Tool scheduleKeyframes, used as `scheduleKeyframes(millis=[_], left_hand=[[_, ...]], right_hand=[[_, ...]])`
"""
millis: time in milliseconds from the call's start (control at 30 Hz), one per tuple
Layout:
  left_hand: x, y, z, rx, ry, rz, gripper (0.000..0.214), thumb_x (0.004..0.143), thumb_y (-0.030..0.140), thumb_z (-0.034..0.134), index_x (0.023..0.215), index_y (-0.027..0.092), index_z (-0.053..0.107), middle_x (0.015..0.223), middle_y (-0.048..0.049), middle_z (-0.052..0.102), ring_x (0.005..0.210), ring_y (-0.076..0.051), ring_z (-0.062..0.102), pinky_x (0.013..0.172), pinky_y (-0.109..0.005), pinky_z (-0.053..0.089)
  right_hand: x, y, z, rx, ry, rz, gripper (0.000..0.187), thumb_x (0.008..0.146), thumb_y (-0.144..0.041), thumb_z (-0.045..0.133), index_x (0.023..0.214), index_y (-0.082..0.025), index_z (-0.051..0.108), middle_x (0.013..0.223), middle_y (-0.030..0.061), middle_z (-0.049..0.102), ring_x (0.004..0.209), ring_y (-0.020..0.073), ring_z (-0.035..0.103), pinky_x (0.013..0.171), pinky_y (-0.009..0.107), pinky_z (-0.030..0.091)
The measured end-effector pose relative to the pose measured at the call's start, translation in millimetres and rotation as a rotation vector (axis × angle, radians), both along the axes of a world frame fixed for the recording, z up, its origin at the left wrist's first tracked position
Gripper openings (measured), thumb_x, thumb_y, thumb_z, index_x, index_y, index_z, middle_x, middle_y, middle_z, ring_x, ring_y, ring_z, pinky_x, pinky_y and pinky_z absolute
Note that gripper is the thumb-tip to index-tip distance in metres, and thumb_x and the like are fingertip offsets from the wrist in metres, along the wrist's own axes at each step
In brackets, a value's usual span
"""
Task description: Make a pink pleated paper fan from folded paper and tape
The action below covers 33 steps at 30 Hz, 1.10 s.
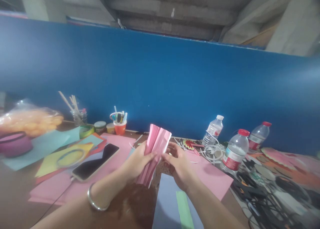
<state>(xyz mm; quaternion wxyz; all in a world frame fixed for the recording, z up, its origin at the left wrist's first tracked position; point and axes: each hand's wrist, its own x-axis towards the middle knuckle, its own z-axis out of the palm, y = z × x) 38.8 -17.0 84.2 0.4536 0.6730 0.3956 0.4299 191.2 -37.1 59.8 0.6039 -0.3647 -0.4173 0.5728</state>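
Note:
A pink sheet of paper folded into narrow accordion pleats stands tilted above the table. Wrapped round its middle from the left is my left hand, thumb across the front. My right hand touches the right edge of the folded paper, its thumb and index finger close together there; its other fingers are curled and partly hidden. Below the hands lies a blue-grey sheet with a green paper strip on it. Flat pink paper lies beyond my right hand.
A black-screened phone rests on coloured papers at left. An orange cup of tools stands near the blue wall. To the right are plastic bottles and a pile of cables. A bag of orange things sits far left.

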Motion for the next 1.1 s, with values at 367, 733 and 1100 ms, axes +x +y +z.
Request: scheduleKeyframes(millis=[367, 733, 1100], left_hand=[[2.1, 0.8, -5.6, -0.188, -0.228, -0.013, 0.034, 0.077, 0.032, 0.054, 0.106, 0.016, 0.047, 0.085, -0.0039, 0.062, 0.077, -0.022, 0.063, 0.066, -0.037, 0.052], [-0.9, 1.2, 1.9, 0.006, -0.016, 0.084, 0.027, 0.074, 0.026, 0.055, 0.099, 0.017, 0.051, 0.092, -0.0043, 0.062, 0.090, -0.022, 0.059, 0.079, -0.035, 0.045], [-0.6, 5.7, -7.3, 0.113, 0.037, 0.125, 0.031, 0.076, 0.025, 0.053, 0.105, 0.016, 0.049, 0.098, -0.0067, 0.060, 0.095, -0.024, 0.057, 0.085, -0.037, 0.041]], right_hand=[[-15.1, -6.5, -8.0, -0.071, -0.042, 0.064, 0.020, 0.063, -0.026, 0.072, 0.075, -0.012, 0.064, 0.071, 0.0037, 0.060, 0.063, 0.0118, 0.055, 0.054, 0.022, 0.042], [-13.0, -6.2, -5.5, -0.016, -0.021, 0.078, 0.012, 0.067, -0.023, 0.068, 0.066, -0.014, 0.059, 0.059, -0.0030, 0.053, 0.051, 0.0064, 0.045, 0.053, 0.020, 0.039], [-17.4, -7.7, -4.6, -0.056, -0.115, -0.053, 0.018, 0.061, -0.027, 0.072, 0.071, -0.013, 0.065, 0.064, 0.0014, 0.060, 0.058, 0.0110, 0.053, 0.057, 0.025, 0.045]])
